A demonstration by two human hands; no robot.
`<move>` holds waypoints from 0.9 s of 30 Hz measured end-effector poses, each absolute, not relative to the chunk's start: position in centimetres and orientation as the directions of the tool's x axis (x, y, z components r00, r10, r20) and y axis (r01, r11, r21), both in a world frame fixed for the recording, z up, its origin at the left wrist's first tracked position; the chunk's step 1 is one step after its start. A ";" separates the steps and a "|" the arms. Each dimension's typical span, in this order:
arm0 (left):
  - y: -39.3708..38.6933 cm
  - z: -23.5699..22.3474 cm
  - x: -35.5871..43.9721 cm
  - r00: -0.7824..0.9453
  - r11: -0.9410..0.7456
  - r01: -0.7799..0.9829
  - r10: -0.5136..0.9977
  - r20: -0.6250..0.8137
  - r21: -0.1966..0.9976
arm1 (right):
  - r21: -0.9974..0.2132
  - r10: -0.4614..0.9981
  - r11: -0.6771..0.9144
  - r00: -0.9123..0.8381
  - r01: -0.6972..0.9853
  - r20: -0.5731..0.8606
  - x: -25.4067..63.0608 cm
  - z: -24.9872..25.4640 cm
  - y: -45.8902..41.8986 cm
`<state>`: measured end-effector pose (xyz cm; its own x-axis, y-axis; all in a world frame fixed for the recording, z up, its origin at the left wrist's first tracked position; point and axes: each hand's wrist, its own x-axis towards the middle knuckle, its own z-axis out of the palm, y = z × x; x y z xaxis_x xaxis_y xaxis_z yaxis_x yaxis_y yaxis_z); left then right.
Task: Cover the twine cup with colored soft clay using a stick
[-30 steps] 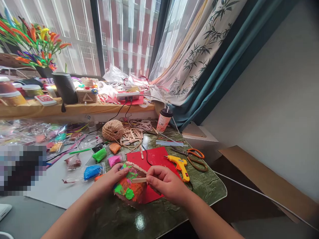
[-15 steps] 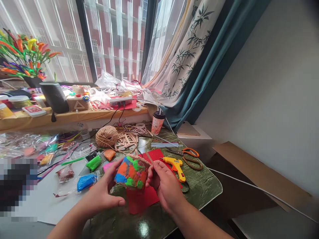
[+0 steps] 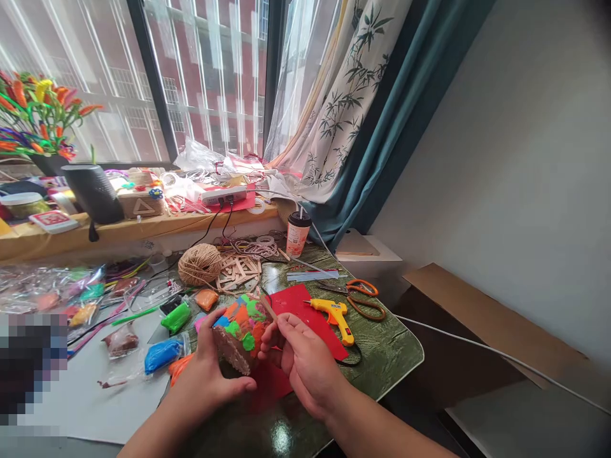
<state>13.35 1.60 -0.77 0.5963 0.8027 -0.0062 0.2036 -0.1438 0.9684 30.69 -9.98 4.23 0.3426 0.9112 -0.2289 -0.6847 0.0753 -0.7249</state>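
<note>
My left hand (image 3: 203,378) is wrapped around a cylindrical container covered in clay (image 3: 244,324). Patches of green, orange, blue and brown coat its side, and its brown, rough-edged end is tilted towards me. Between the thumb and fingers of my right hand (image 3: 310,366) is a flat wooden craft stick (image 3: 268,308), which points up and left close to the clay surface. Whether the stick touches the clay I cannot tell. Some right fingertips are against or just beside the container. Below both hands lies a red sheet (image 3: 293,296).
Right of the hands are a yellow glue gun (image 3: 334,315) and orange-handled scissors (image 3: 365,299). A paper cup (image 3: 298,234) stands behind. Twine (image 3: 200,264), wooden sticks (image 3: 238,270) and bagged blue clay (image 3: 163,354) lie to the left. A white cable (image 3: 477,353) runs off the table's right edge.
The container has been turned and tipped, so its brown end now shows at lower left. The craft stick has come into clearer view above my right fingers. The camera view has shifted slightly.
</note>
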 end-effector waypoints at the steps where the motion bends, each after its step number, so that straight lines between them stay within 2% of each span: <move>1: 1.3 -0.8 13.4 0.570 -0.170 0.248 0.822 -0.002 0.954 | -0.736 0.918 0.055 0.324 -0.675 -0.228 30.7 4.3 -10.0; 3: 0.9 -0.8 13.6 0.516 -0.204 0.303 0.856 0.020 0.931 | -0.786 0.931 0.002 0.288 -0.619 -0.224 30.9 4.3 -9.9; 6: 0.8 -0.7 13.7 0.498 -0.227 0.284 0.865 0.059 0.932 | -0.865 0.939 -0.068 0.262 -0.496 -0.224 31.3 4.0 -9.8; 11: 0.6 -0.1 13.6 0.454 -0.236 0.239 0.885 0.106 0.942 | -0.879 0.921 -0.190 0.230 -0.437 -0.314 31.0 3.3 -10.1; 15: 0.4 0.4 13.5 0.451 -0.317 0.235 0.873 0.186 0.919 | -0.930 0.917 -0.173 0.291 -0.324 -0.272 30.5 2.7 -10.2; 18: 0.3 0.5 13.3 0.459 -0.309 0.235 0.871 0.176 0.922 | -0.956 0.927 -0.173 0.289 -0.235 -0.239 30.9 2.6 -10.1; 23: 0.5 0.1 13.1 0.478 -0.352 0.269 0.857 0.193 0.896 | -0.926 0.931 -0.239 0.201 -0.291 -0.304 31.8 2.9 -9.9; 27: 1.2 -0.4 12.7 0.524 -0.402 0.311 0.828 0.198 0.861 | -0.911 0.923 -0.245 0.208 -0.332 -0.324 31.8 2.9 -9.8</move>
<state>12.71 1.19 -0.38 0.5241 0.8284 0.1979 0.3109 -0.4024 0.8611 31.81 -9.85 2.92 0.2082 0.9229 -0.3238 -0.3325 -0.2446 -0.9109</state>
